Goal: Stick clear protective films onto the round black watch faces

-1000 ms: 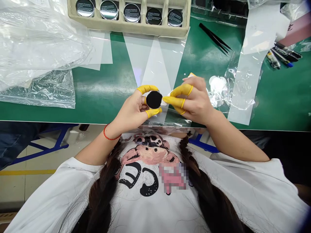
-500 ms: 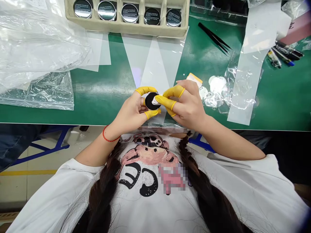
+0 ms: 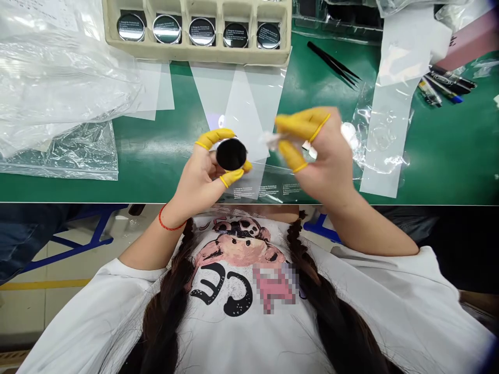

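Note:
My left hand (image 3: 202,174), in yellow finger cots, is closed around the rim of a round black watch face (image 3: 231,154). The dark glass is tilted up toward me, and it carries no printed film. Off to the right, my right hand (image 3: 325,153) also wears yellow finger cots. Its thumb and fingers pinch a small crumpled white wipe (image 3: 272,139), blurred by motion and apart from the watch face. Beneath both hands lie clear film sheets (image 3: 249,111) with small white print along their near edge.
At the back, a beige moulded tray (image 3: 195,56) holds several round watch faces under printed film. Black tweezers (image 3: 333,65) lie on the green mat right of it. Plastic bags (image 3: 66,88) cover the left side. White strips (image 3: 392,119), pens (image 3: 448,85) and clear round films are on the right.
My right hand has pulled the wipe off the watch face and moved right. My left hand, with the watch face, has shifted slightly left. The camera view has moved a little too.

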Tool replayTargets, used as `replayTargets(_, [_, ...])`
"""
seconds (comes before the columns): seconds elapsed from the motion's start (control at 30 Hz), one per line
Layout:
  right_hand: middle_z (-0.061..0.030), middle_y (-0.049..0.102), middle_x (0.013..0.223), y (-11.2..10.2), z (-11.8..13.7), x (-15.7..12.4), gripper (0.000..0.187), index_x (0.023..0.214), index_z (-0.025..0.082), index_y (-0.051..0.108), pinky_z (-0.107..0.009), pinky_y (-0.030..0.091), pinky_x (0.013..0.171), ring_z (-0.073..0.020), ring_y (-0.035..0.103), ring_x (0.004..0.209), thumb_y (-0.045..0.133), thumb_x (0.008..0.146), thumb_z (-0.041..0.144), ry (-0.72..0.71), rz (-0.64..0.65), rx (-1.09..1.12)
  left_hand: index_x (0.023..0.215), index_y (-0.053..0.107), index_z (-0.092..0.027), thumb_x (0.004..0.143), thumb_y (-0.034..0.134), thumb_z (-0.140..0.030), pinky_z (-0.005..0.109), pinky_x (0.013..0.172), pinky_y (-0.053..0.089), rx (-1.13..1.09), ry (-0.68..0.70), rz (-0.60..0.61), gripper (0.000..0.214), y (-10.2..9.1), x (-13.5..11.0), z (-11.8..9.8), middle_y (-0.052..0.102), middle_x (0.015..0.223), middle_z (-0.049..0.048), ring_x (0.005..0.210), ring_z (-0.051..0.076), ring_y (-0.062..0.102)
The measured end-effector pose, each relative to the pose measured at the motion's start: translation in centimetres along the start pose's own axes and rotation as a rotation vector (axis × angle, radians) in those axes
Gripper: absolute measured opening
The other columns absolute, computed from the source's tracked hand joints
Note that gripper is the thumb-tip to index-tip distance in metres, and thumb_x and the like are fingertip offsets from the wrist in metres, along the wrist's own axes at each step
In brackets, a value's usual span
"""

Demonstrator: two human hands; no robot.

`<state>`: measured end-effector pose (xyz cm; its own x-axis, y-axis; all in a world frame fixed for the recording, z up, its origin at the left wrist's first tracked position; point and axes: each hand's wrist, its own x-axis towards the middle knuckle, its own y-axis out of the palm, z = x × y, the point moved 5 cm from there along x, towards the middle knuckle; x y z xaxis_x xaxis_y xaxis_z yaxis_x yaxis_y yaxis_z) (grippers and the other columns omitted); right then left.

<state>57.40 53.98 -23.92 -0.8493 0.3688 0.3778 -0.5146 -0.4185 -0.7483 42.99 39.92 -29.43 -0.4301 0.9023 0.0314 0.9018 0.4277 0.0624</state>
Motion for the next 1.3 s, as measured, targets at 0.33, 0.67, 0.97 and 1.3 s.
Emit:
replayTargets(0.33, [-0.0048,0.071,0.099,1.8,0.2,2.7,0.012,0.097,0.02,0.072,-0.043,0.053,0.093,-0.0211,0.064,0.098,0.066,0.09,0.027,0.186,0.201,0.256,0.13,0.04,-0.032,0.087,0.076,-0.045,0.046,0.097,0.066,0.116,0.194,-0.066,0.058,-0.3,-0.4,-1.5,0.049,0.142,0.0076,0.147,0.034,0.049])
replayTargets(0.67, [-0.0044,0.07,0.096,0.9,0.0,3.8,0.008,0.086,0.02,0.061,-0.037,0.053,0.09,-0.0164,0.065,0.093,0.064,0.091,0.026,0.265,0.079,0.473,0.134,0.04,-0.03,0.084,0.079,-0.044,0.044,0.099,0.063,0.045,0.06,0.033,0.066,-0.3,-0.1,0.2,0.059,0.14,0.01,0.121,0.027,0.07])
replayTargets(0.97, [-0.0043,0.069,0.101,3.7,0.9,3.9,0.022,0.083,0.019,0.064,-0.039,0.055,0.091,-0.0175,0.066,0.096,0.063,0.094,0.039,0.217,0.287,0.54,0.124,0.052,-0.025,0.076,0.087,-0.034,0.027,0.077,0.064,-0.139,-0.116,0.101,0.06,0.2,0.3,0.4,0.073,0.094,-0.0009,0.082,0.015,0.076])
replayTargets(1.3, [-0.0037,0.068,0.095,4.4,0.4,3.8,0.025,0.084,0.018,0.064,-0.038,0.051,0.094,-0.0155,0.062,0.093,0.069,0.09,0.041,0.287,0.295,0.616,0.125,0.052,-0.026,0.076,0.087,-0.039,0.031,0.077,0.064,-0.129,-0.151,0.108,0.062,0.2,0.1,0.5,0.073,0.093,-0.0009,0.082,0.017,0.076])
